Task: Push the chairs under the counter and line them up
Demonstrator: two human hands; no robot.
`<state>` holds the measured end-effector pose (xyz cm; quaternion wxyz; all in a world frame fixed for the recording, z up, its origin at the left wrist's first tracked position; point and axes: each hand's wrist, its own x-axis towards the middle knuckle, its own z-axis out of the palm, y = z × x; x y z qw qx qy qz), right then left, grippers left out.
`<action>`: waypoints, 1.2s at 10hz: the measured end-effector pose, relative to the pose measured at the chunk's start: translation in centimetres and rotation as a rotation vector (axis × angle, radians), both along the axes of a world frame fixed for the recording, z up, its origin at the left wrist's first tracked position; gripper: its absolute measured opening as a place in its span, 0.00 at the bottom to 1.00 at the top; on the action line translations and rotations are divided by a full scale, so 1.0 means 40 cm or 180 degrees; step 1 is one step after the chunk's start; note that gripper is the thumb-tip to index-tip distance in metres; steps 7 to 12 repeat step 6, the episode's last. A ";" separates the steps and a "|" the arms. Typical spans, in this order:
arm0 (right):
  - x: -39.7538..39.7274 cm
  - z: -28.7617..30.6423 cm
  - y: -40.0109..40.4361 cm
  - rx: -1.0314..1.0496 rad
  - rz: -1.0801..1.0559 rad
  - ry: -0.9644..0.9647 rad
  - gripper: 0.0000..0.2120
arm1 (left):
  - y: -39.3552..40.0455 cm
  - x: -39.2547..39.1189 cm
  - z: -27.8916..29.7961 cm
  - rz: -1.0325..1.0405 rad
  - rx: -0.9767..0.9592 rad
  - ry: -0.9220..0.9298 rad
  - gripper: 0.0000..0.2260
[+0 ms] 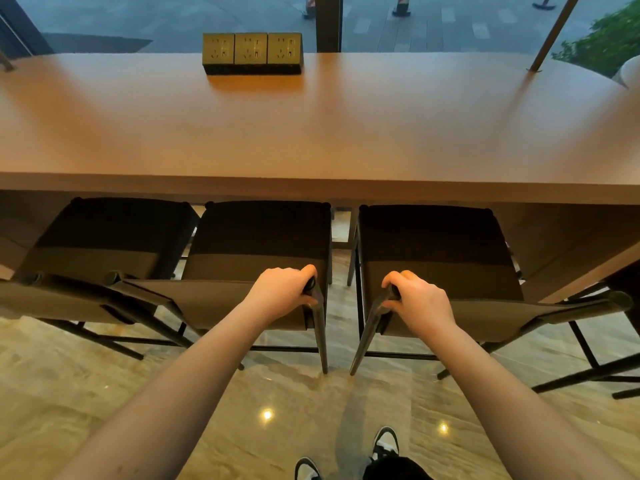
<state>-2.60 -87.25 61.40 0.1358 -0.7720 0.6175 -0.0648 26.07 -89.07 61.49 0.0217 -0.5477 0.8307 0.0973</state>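
Nearest, two shoes [346, 455] stand on the glossy stone floor [104, 393]. Above them the left hand [282, 287] grasps the back corner post of the middle chair [256, 237], and the right hand [417, 299] grasps that of the right chair [433, 244]. A third chair [104, 233] stands left. All seats sit partly under the desk [311, 133]. The metal frames look stiff and fairly light, and should slide easily; the posts give firm hold. Sockets [252, 51] sit beyond.

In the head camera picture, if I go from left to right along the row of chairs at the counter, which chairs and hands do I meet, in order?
Leftmost dark fabric chair with black metal frame → middle dark fabric chair → left hand gripping its backrest corner → right hand gripping the next backrest corner → right dark fabric chair.
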 end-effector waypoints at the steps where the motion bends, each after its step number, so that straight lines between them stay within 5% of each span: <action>1: 0.005 -0.001 0.002 -0.0013 -0.0017 0.0033 0.16 | 0.019 -0.004 0.007 0.0093 0.0038 0.0169 0.27; 4: 0.025 0.024 0.025 0.0103 -0.0037 -0.0301 0.35 | 0.074 -0.014 0.031 0.0254 -0.0038 0.0974 0.34; 6: 0.043 0.110 0.093 0.0225 -0.0187 -0.2583 0.42 | 0.121 -0.037 0.088 0.0406 -0.0358 0.2191 0.36; 12: 0.043 0.110 0.093 0.0225 -0.0187 -0.2583 0.42 | 0.121 -0.037 0.088 0.0406 -0.0358 0.2191 0.36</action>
